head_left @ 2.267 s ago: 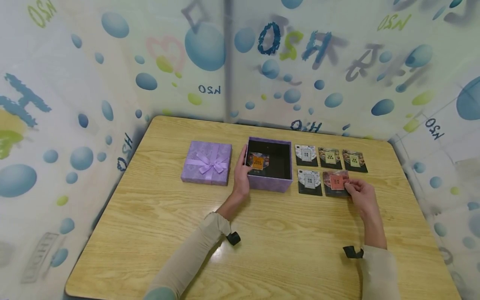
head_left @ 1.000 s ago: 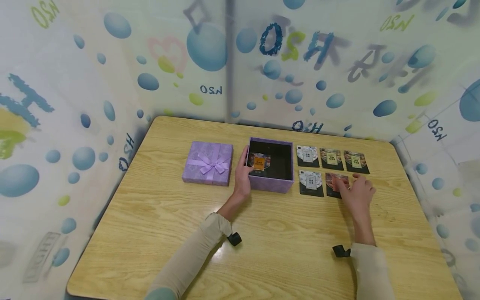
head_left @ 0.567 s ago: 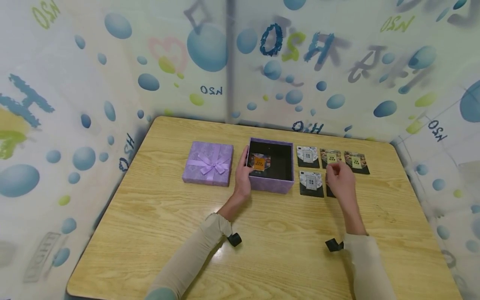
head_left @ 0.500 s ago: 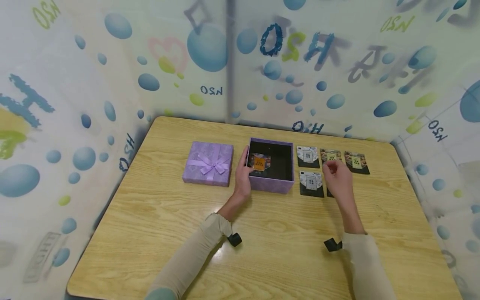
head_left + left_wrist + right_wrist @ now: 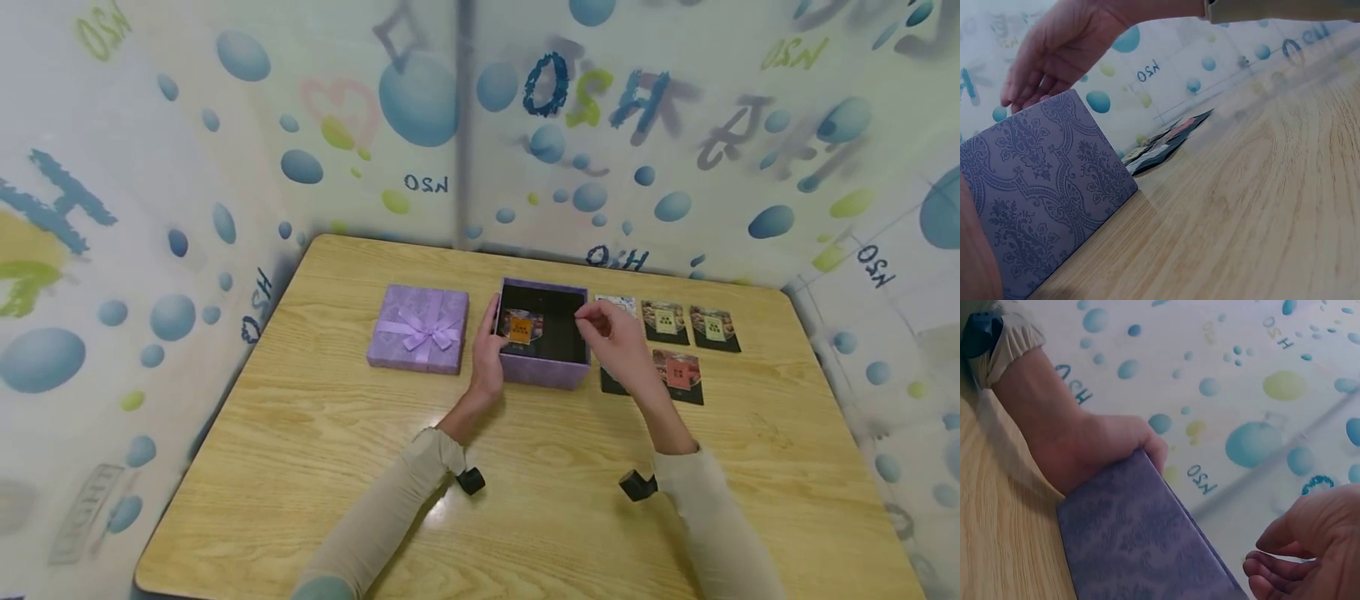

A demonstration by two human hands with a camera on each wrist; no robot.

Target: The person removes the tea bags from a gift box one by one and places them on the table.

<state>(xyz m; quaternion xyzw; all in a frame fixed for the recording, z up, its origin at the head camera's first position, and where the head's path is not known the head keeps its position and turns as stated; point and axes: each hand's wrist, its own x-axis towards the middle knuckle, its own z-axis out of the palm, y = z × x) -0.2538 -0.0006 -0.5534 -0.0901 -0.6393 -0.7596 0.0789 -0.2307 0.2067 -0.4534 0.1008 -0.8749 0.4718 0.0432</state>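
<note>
A purple patterned box [image 5: 543, 371] stands without its lid, its inside black. One small square packet with an orange label [image 5: 521, 330] lies within, at the left. My left hand [image 5: 487, 360] grips the box's left side, thumb over the rim. Over the right rim hovers my right hand [image 5: 618, 343], fingers loosely bent; the right wrist view shows a gap between thumb and fingers [image 5: 1275, 572] and nothing held. It partly hides two white-topped packets [image 5: 617, 305]. A packet with a red label [image 5: 679, 375] lies right of that hand, below two with yellow-green labels [image 5: 664, 321].
The box's purple lid [image 5: 420, 330], with a ribbon bow on it, lies left of the box. All rests on a light wooden table [image 5: 525, 500]. Printed wall panels [image 5: 555, 192] stand close behind the table and at both sides.
My right hand has let go of the red-labelled packet, which stays in the lower row, and has moved left to the box's right rim. My left hand keeps its hold.
</note>
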